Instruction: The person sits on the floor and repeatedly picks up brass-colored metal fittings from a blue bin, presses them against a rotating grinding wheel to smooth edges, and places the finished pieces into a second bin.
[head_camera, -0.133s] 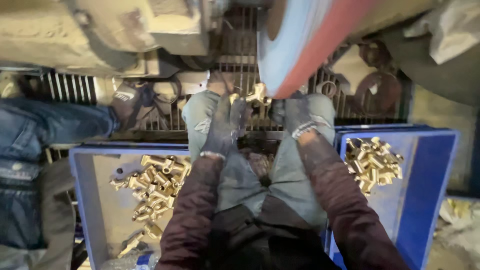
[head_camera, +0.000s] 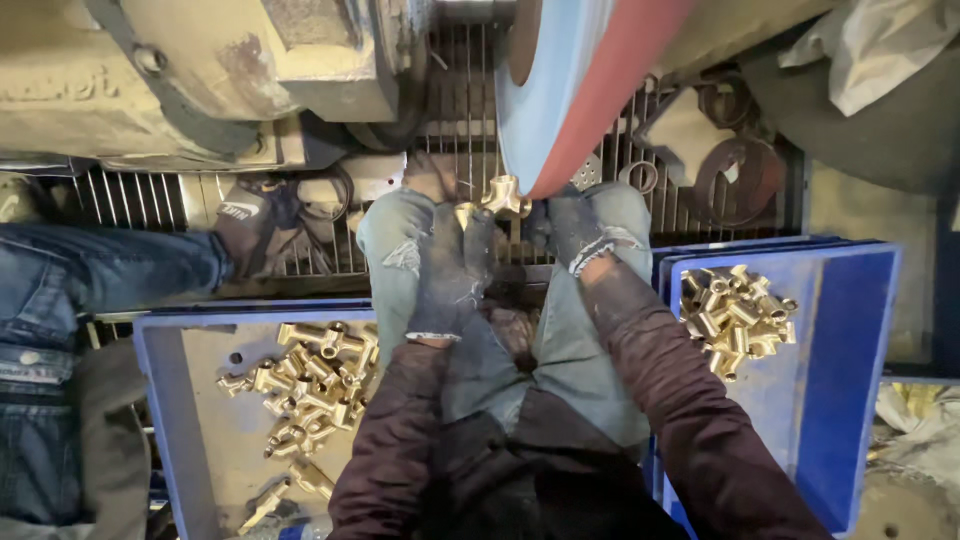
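While another person's jeans-clad leg (head_camera: 90, 275) and dark shoe (head_camera: 245, 222) fill the far left over a metal floor grate (head_camera: 130, 200), a blue crate (head_camera: 165, 420) just below holds a loose heap of brass fittings (head_camera: 315, 385). Right of that crate, the left hand (head_camera: 447, 270), in a dark worn glove, rests over the person's own left knee, its grip pinching a brass tee fitting (head_camera: 505, 195) from the left side. The fitting sits up against the lower edge of a large abrasive wheel (head_camera: 580, 85), blue on its face and red along its rim, which hangs from a grimy machine body (head_camera: 230, 70). The right hand (head_camera: 580, 230), also gloved, is just beside the fitting on its right; whether its grip is pressed on the fitting or only near it, I cannot tell. Farther right, a second blue crate (head_camera: 850, 350) holds another pile of brass fittings (head_camera: 735, 315).
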